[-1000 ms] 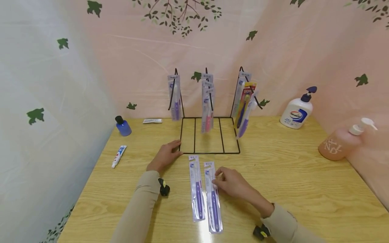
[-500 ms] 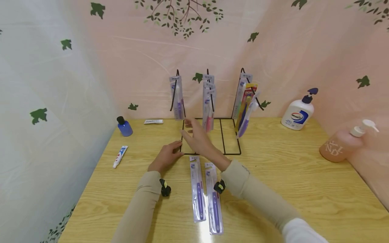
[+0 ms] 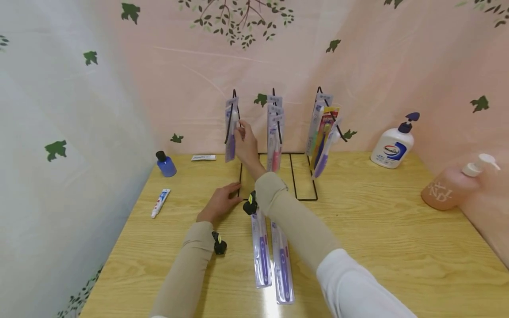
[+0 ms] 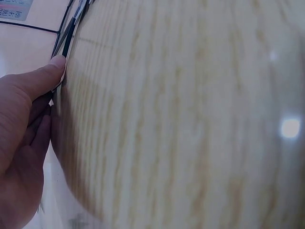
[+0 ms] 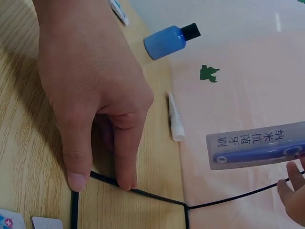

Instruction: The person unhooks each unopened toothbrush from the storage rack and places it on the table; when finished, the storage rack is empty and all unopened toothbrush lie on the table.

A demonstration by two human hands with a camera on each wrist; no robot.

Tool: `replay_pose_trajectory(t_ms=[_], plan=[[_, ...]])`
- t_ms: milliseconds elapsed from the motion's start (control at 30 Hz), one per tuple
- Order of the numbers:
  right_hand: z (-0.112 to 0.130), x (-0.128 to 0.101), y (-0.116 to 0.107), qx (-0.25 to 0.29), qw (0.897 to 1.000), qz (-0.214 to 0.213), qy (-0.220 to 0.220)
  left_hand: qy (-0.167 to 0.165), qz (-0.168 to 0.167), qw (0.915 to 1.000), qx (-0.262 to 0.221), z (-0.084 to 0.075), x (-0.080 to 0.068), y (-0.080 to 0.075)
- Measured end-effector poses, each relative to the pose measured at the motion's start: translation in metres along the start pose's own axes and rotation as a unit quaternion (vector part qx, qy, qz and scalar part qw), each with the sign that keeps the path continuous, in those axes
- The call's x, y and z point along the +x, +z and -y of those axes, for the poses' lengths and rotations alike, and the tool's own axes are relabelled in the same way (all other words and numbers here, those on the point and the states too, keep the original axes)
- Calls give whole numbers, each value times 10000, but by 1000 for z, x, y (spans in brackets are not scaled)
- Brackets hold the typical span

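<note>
At the front left corner of a black wire display rack (image 3: pixel 305 199), my left hand (image 3: pixel 219 203) holds the base, its thumb and fingers on the wires. The right wrist view shows this left hand (image 5: pixel 95 86) from above. My right hand (image 3: pixel 248 143) is at the left hook, pinching the right edge of a packaged purple toothbrush (image 3: pixel 229 148) that hangs there. Only a few right fingertips (image 5: pixel 291 188) show at the right wrist view's edge, beside the pack (image 5: pixel 257 147). Two more packaged purple toothbrushes (image 3: pixel 261 260) (image 3: pixel 284 274) lie before the rack, partly under my right sleeve.
Several packs (image 3: pixel 275 137) hang on the middle hook; more, including a red-yellow pack (image 3: pixel 325 128), hang on the right hook. A blue bottle (image 3: pixel 166 167) and two toothpaste tubes (image 3: pixel 161 203) (image 3: pixel 203 157) are left. Two pump bottles (image 3: pixel 392 148) (image 3: pixel 441 192) stand right.
My right hand has left the front toothbrush packs and moved forward and left to the left hook. The pack hanging there has turned slightly. My left hand stays on the rack.
</note>
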State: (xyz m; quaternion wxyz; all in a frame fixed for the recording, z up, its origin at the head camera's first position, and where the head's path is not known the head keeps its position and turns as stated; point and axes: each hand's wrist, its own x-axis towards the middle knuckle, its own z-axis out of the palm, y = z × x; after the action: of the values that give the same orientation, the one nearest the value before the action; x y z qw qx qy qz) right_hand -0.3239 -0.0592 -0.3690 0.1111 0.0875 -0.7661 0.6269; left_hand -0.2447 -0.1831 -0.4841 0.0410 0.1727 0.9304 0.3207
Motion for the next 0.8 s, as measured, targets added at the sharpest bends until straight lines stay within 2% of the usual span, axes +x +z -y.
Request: replay_pose_trajectory(t_ms=[133, 367, 467, 633, 800], plan=[[-4, 2, -2, 92, 9998, 21, -167, -32, 44, 10000, 15, 0, 2, 2], [-7, -1, -6, 145, 9996, -123, -217, -20, 41, 10000, 45, -2, 3, 3], [-7, -4, -7, 221, 9988, -181, -408, 1, -3, 10000, 53, -3, 3, 2], [-6, -11, -11, 216, 9970, -191, -721, 81, -122, 9999, 56, -4, 1, 1], [-4, -24, -16, 236, 9974, -56, -682, 21, -92, 9999, 91, -2, 0, 2]])
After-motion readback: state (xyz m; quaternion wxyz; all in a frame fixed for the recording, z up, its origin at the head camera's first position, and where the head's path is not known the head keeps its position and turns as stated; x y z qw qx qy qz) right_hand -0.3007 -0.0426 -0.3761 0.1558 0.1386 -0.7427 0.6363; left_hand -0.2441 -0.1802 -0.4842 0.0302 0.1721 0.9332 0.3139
